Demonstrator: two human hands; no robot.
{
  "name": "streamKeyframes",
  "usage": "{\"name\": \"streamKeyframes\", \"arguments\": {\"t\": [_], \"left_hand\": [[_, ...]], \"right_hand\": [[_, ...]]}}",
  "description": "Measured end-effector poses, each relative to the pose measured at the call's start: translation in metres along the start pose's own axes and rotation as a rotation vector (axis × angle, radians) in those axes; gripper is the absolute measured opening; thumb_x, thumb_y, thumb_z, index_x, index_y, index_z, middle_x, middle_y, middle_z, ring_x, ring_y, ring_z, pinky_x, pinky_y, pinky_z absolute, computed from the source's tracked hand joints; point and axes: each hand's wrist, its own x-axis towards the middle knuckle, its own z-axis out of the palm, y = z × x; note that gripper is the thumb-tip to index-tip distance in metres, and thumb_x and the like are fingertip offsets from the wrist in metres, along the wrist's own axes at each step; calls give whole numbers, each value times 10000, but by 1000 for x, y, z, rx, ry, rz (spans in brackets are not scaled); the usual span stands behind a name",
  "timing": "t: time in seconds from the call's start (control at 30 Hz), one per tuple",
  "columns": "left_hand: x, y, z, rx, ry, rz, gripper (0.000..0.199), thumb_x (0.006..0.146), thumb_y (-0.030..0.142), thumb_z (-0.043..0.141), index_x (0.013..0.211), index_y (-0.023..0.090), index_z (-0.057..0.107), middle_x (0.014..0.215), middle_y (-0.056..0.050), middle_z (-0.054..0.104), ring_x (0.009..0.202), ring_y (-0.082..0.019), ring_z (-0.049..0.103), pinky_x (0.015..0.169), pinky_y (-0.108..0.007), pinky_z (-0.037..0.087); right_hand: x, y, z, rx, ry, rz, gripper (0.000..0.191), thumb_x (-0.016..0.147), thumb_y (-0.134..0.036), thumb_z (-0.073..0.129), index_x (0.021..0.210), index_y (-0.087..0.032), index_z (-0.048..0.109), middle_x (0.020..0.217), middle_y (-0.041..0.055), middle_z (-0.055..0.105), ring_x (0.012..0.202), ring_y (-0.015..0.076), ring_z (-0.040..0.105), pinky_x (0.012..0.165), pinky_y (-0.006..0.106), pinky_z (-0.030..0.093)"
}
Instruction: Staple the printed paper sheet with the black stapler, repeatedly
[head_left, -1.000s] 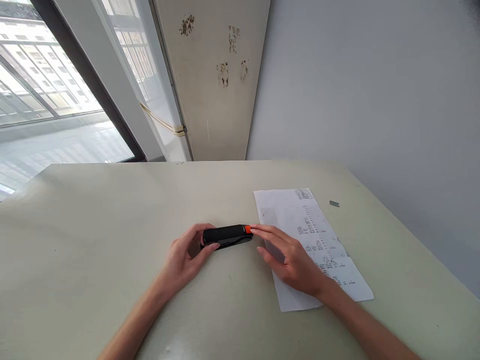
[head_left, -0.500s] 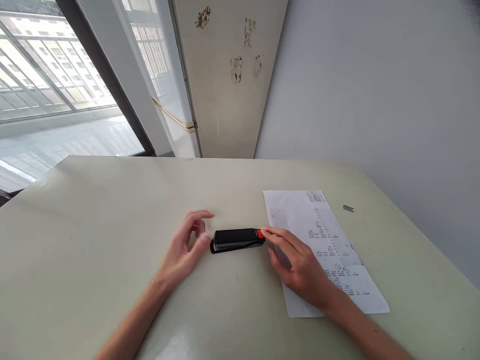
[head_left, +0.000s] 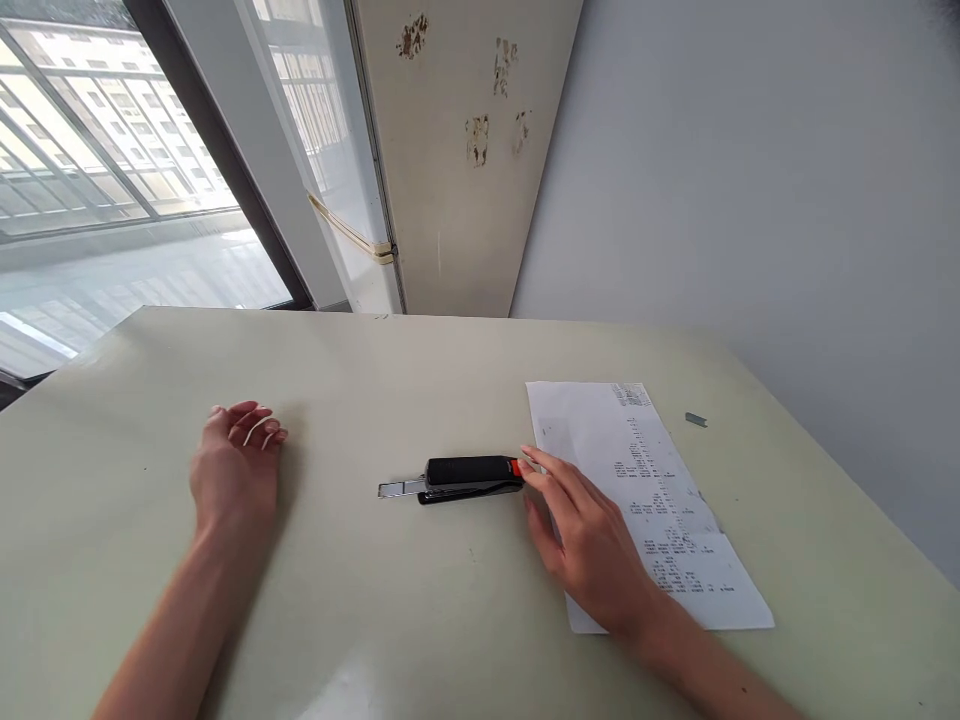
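Note:
A black stapler (head_left: 469, 470) with a red end lies on the table, its metal staple tray (head_left: 401, 488) sticking out on the left. My right hand (head_left: 589, 530) has the stapler's red end between its fingertips and thumb; the index finger is slightly raised. Well to the left of the stapler, my left hand (head_left: 236, 465) is off the table with its fingers loosely curled and apart, and I see nothing in it. Under and beside my right hand is a printed sheet of paper (head_left: 592, 420), partly covered by the hand and forearm.
A small grey strip of staples (head_left: 696, 420) lies on the table (head_left: 337, 370) to the right of the paper. Behind the table stands a fridge (head_left: 457, 220) with a pale handle. A wall (head_left: 750, 180) runs along the right, and a window (head_left: 97, 150) is at the left.
The stapler's metal tray has slid out to the left. My left hand has moved away leftward from the stapler and turned over. My right hand stays at the red end.

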Motion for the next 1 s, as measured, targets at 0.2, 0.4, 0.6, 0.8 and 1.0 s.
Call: {"name": "streamKeyframes", "arguments": {"t": [0.2,0.4,0.6,0.8,1.0], "left_hand": [[-5,-2,2,133,-113,97,195,952,294,561,799,178,531,763,-1,528,710,-131,494,692,-264,466],[-26,-3,2,633,-469,170,302,936,462,685,815,188,726,873,-10,691,850,-167,566,806,-254,438],[-39,0,2,990,-941,265,434,941,628,599,976,236,784,986,-38,765,898,-230,647,771,-300,468],[-50,-6,7,1065,-1192,402,342,808,552,804,1002,270,795,983,-32,754,882,-222,638,835,-335,488],[-48,-15,6,1038,-1186,432,246,880,493,752,984,280,817,883,-22,749,832,-204,635,789,-330,492]], "right_hand": [[-1,1,1,5,-3,14,369,1010,-105,492,1349,-225,578,1453,125,622,1306,269,642,1006,461,617],[-4,0,4,47,11,62,454,1008,-135,519,1445,-260,515,1428,95,638,1325,263,619,1071,471,579],[-6,-1,9,92,-14,100,508,1015,-167,504,1504,-292,449,1476,87,602,1391,272,568,1134,514,534],[-5,-4,6,109,-57,154,483,1023,-210,511,1491,-316,449,1537,95,535,1440,294,520,1129,553,533],[-6,-6,8,188,-60,136,559,1020,-222,532,1546,-320,370,1544,82,546,1456,266,510,1182,523,495]]}}
